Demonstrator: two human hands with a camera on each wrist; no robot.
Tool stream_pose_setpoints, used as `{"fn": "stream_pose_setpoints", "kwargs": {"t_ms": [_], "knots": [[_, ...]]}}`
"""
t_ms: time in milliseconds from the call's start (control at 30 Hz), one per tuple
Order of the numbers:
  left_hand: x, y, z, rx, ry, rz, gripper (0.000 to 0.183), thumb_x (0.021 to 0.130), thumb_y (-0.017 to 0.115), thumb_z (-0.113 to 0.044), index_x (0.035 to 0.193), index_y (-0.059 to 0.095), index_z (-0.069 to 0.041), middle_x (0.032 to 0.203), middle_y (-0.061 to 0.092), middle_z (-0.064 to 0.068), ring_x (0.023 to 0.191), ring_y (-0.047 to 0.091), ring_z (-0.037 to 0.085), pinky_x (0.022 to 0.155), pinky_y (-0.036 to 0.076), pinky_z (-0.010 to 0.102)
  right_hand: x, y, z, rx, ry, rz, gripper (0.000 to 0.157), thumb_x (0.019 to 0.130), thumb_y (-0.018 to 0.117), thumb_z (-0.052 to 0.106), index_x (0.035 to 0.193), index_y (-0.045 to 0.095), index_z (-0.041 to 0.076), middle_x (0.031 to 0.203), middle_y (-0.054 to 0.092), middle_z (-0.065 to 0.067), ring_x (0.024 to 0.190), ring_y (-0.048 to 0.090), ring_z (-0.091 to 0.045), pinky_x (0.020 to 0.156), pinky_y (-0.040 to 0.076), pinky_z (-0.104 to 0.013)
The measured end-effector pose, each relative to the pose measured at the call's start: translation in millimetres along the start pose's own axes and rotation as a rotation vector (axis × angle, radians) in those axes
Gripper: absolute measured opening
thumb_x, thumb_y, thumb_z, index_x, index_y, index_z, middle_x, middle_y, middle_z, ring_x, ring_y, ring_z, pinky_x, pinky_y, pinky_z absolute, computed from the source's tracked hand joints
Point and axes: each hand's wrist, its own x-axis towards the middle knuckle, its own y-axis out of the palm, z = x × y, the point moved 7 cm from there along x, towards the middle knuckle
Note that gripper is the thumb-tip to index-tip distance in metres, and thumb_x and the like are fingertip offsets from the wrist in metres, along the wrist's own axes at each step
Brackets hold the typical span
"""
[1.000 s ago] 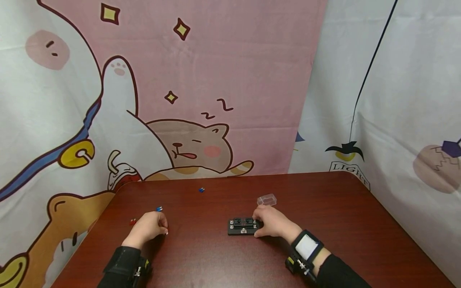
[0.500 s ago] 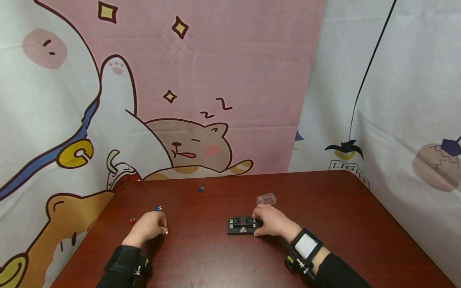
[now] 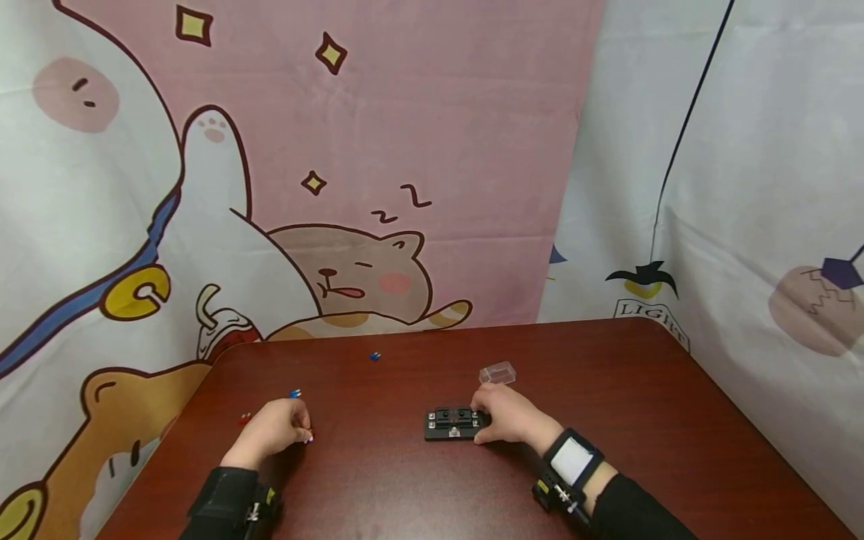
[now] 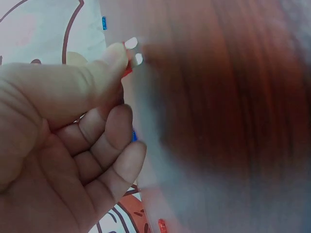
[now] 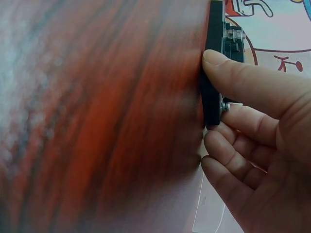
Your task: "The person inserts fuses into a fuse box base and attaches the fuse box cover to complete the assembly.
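Observation:
In the head view my left hand [image 3: 271, 429] is low over the left of the table, pinching a small red blade fuse [image 4: 129, 71] between thumb and forefinger. Two silver prongs stick out past the fingertips, and the other fingers curl loosely below. My right hand [image 3: 508, 414] grips the right end of a black fuse block [image 3: 447, 424] on the table, thumb on the near edge and fingers at the far side. Silver screws show on its top. Its right end is partly hidden by the hand.
A blue fuse [image 3: 295, 393] lies just beyond my left hand, and a red one [image 3: 245, 418] to its left. Another blue fuse [image 3: 375, 356] is near the table's back edge. A clear plastic cover [image 3: 497, 373] lies behind my right hand. A printed cloth [image 3: 472, 112] hangs behind the table [image 3: 378, 487].
Both hands keep their grips on the fuse and the block. The head view has shifted slightly; the fuse's prongs have turned a little in my left fingertips.

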Motion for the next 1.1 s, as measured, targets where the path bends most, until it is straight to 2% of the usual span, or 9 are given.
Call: {"fn": "stream_pose_setpoints", "kwargs": {"t_ms": [200, 333, 567, 1100], "knots": [[2.0, -0.3, -7.7, -0.034, 0.014, 0.011, 0.028, 0.075, 0.083, -0.005, 0.069, 0.058, -0.015, 0.062, 0.052, -0.006, 0.059, 0.046, 0.013, 0.056, 0.039, 0.032, -0.3, -0.9, 0.9, 0.005, 0.007, -0.001, 0.039, 0.069, 0.091, 0.026, 0.096, 0.068, 0.011, 0.092, 0.058, 0.003, 0.079, 0.052, -0.011, 0.073, 0.049, -0.036], [4.5, -3.7, -20.5, -0.047, 0.025, -0.011, 0.028, 0.076, 0.083, -0.004, 0.069, 0.059, -0.015, 0.063, 0.052, -0.006, 0.059, 0.046, 0.014, 0.057, 0.039, 0.033, -0.2, -0.7, 0.4, 0.006, 0.01, -0.002, 0.04, 0.069, 0.091, 0.027, 0.097, 0.068, 0.01, 0.092, 0.058, 0.003, 0.08, 0.052, -0.012, 0.074, 0.049, -0.036], [10.2, -4.9, -47.7, -0.072, 0.093, -0.048, 0.027, 0.079, 0.081, -0.003, 0.072, 0.058, -0.016, 0.065, 0.052, -0.007, 0.059, 0.046, 0.012, 0.056, 0.039, 0.032, -0.9, -0.9, -0.5, 0.01, 0.011, -0.002, 0.04, 0.069, 0.091, 0.026, 0.097, 0.068, 0.01, 0.093, 0.058, 0.003, 0.08, 0.053, -0.012, 0.074, 0.05, -0.036], [25.9, 15.5, -90.8, -0.128, 0.159, -0.086, 0.026, 0.079, 0.081, -0.005, 0.073, 0.059, -0.017, 0.068, 0.054, -0.011, 0.06, 0.046, 0.009, 0.058, 0.041, 0.031, -1.6, -1.3, 0.5, 0.014, 0.011, 0.003, 0.04, 0.069, 0.091, 0.027, 0.097, 0.068, 0.011, 0.092, 0.057, 0.003, 0.079, 0.051, -0.011, 0.073, 0.048, -0.035]]}}
